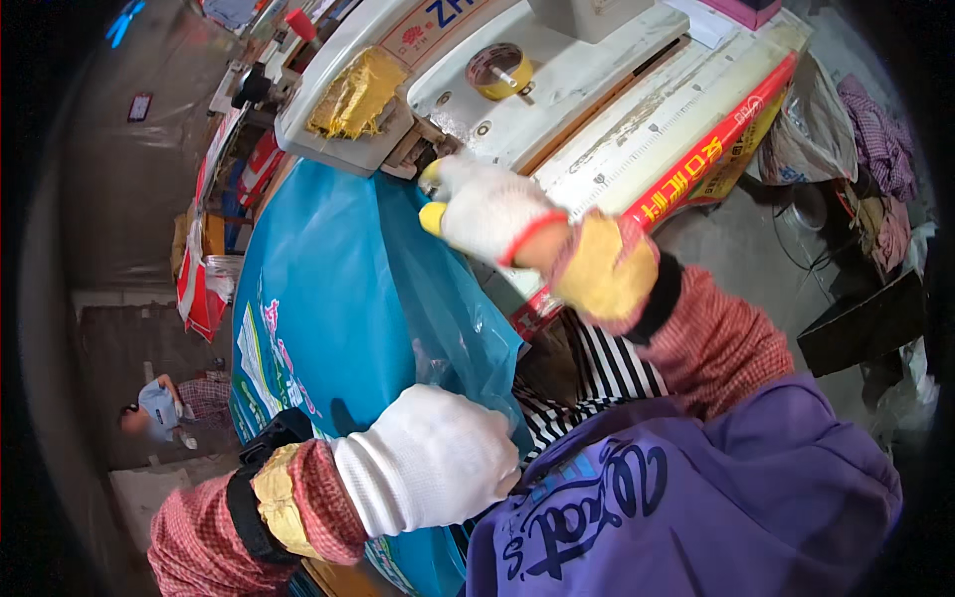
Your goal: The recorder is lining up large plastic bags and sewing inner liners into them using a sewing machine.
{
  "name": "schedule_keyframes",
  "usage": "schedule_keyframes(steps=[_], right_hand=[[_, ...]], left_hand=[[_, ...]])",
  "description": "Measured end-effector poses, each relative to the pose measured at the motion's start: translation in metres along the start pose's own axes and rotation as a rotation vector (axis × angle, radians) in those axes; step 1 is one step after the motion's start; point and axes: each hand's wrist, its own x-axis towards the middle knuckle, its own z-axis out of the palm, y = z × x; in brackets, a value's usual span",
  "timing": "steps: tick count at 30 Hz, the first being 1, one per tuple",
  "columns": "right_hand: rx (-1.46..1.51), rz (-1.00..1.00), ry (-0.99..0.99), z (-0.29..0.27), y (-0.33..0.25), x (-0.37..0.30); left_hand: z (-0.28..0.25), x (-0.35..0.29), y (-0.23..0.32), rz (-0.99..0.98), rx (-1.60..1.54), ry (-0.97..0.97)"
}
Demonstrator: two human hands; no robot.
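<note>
A large blue printed plastic sheet or bag (328,289) hangs down in front of an industrial sewing machine (438,90). My left hand (438,458), in a white knit glove, is closed on the sheet's near edge; its fingertips are turned out of sight. Beside the machine's needle area (408,149) is my right hand (492,209), in a white glove with yellow fingertips. Its fingers are curled and slightly blurred, with a small greyish thing between them that I cannot make out. The sheet's upper edge runs under the machine's head.
A yellow tape roll (499,72) lies on the machine bed. Yellow cloth (358,95) is stuck on the machine head. A red-and-yellow printed strip (686,179) edges the table at right. Bags and cloth (875,139) lie at far right. Another person (164,408) is at far left.
</note>
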Motion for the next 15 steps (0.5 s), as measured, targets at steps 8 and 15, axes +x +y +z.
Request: schedule_keyframes(steps=[8,15], right_hand=[[-0.78,-0.057,-0.259,0.074,-0.008,-0.006],[-0.659,0.114,-0.501,0.134,0.01,0.034]], left_hand=[[0.023,0.008,0.013,0.085,0.087,-0.049],[-0.024,0.018,-0.025,-0.217,0.142,-0.323]])
